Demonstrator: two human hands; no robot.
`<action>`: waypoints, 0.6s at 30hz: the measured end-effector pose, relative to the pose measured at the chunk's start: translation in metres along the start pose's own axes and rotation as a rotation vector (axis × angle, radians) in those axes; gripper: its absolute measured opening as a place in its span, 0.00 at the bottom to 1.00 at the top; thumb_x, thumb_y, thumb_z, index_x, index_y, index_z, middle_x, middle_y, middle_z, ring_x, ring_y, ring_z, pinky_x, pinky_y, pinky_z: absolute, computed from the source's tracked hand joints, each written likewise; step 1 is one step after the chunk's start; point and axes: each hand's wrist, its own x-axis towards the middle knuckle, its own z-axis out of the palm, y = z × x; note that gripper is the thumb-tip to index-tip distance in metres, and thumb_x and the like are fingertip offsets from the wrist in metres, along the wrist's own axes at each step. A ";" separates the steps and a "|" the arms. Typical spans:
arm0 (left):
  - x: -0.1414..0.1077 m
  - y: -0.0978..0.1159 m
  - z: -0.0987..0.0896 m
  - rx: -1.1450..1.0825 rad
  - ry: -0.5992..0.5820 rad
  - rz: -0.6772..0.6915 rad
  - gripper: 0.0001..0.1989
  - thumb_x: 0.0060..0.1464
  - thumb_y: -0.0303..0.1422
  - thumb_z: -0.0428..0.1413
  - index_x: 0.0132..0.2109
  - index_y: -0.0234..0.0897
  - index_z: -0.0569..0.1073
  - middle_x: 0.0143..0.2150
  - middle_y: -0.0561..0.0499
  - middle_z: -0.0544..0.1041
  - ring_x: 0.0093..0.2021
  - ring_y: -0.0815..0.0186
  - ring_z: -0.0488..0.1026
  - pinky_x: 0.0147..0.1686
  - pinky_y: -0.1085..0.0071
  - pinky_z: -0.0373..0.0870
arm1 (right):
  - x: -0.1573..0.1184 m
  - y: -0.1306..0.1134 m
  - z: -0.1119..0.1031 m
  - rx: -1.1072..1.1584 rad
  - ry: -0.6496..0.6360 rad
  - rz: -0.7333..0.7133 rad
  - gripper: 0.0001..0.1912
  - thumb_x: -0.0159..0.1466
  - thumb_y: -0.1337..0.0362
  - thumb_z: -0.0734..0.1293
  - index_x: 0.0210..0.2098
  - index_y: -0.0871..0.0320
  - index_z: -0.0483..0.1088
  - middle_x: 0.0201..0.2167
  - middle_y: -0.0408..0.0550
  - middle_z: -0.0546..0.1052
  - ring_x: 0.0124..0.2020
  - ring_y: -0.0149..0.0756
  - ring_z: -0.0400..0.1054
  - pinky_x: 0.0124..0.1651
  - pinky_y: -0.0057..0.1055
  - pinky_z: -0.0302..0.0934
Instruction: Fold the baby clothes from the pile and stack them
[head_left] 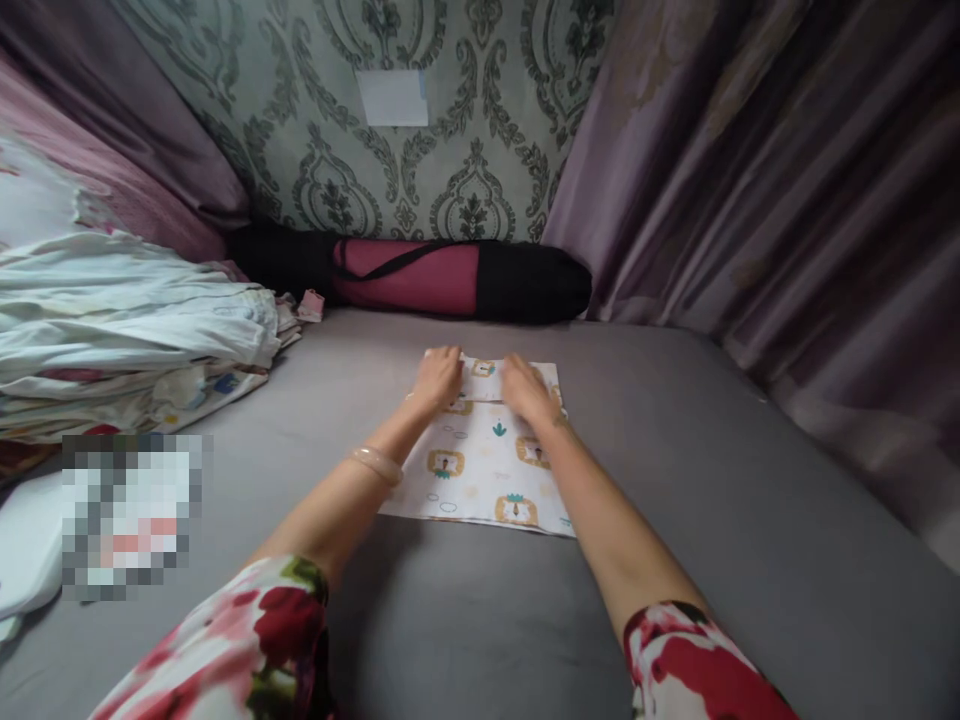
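Observation:
A white cloth point(480, 470) printed with yellow lion faces and small green plants lies flat on the grey bed sheet in front of me. Its far end is doubled over in a narrow strip. At the left of that strip, my left hand point(441, 377) has its fingers closed on the fabric. My right hand point(527, 388), a little blurred, grips the strip nearer its right end, fingers bent and closed. Both hands cover parts of the fold, and the fingertips are mostly hidden.
Piled light-coloured clothes point(135, 310) lie at the left, with a white item point(30, 540) and a blurred-out patch nearer me. A long black and maroon bag point(405, 278) rests against the patterned wall. Purple curtains point(712, 170) hang at both sides above the grey sheet point(697, 460).

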 end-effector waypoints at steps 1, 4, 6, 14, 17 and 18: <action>-0.001 0.007 0.008 0.049 -0.005 0.052 0.19 0.65 0.32 0.42 0.58 0.30 0.65 0.59 0.34 0.69 0.63 0.52 0.62 0.62 0.57 0.55 | 0.000 -0.011 0.007 -0.017 -0.029 -0.068 0.25 0.71 0.61 0.53 0.65 0.58 0.59 0.66 0.57 0.62 0.68 0.48 0.50 0.67 0.46 0.45; -0.003 0.015 0.033 0.167 0.013 0.088 0.25 0.66 0.33 0.40 0.64 0.23 0.61 0.65 0.31 0.63 0.69 0.50 0.54 0.66 0.54 0.46 | -0.001 -0.036 0.024 -0.047 -0.046 -0.175 0.29 0.71 0.61 0.50 0.69 0.63 0.52 0.71 0.54 0.52 0.72 0.46 0.40 0.70 0.47 0.36; -0.005 0.009 0.046 0.199 0.040 0.056 0.29 0.66 0.37 0.38 0.66 0.21 0.59 0.68 0.31 0.59 0.70 0.48 0.50 0.67 0.53 0.43 | -0.004 -0.044 0.031 -0.043 -0.054 -0.179 0.30 0.71 0.61 0.48 0.69 0.65 0.50 0.71 0.53 0.50 0.72 0.44 0.39 0.71 0.47 0.33; -0.004 -0.012 0.053 0.194 0.027 0.000 0.35 0.65 0.49 0.37 0.70 0.30 0.55 0.70 0.36 0.56 0.71 0.48 0.49 0.67 0.53 0.43 | -0.011 -0.037 0.024 -0.037 -0.096 -0.163 0.31 0.71 0.61 0.48 0.70 0.67 0.48 0.72 0.53 0.48 0.72 0.42 0.39 0.71 0.45 0.32; -0.002 -0.013 0.052 0.197 -0.001 -0.037 0.39 0.64 0.52 0.37 0.69 0.24 0.54 0.71 0.32 0.54 0.72 0.47 0.47 0.68 0.54 0.42 | -0.015 -0.027 0.017 -0.070 -0.105 -0.112 0.32 0.71 0.60 0.48 0.70 0.71 0.47 0.72 0.57 0.47 0.72 0.43 0.38 0.71 0.44 0.31; -0.001 -0.014 0.051 0.201 -0.013 -0.043 0.41 0.63 0.53 0.36 0.69 0.22 0.54 0.71 0.32 0.53 0.72 0.47 0.46 0.68 0.54 0.42 | -0.016 -0.023 0.015 -0.083 -0.104 -0.097 0.32 0.71 0.60 0.48 0.70 0.72 0.47 0.72 0.58 0.47 0.72 0.43 0.37 0.71 0.44 0.31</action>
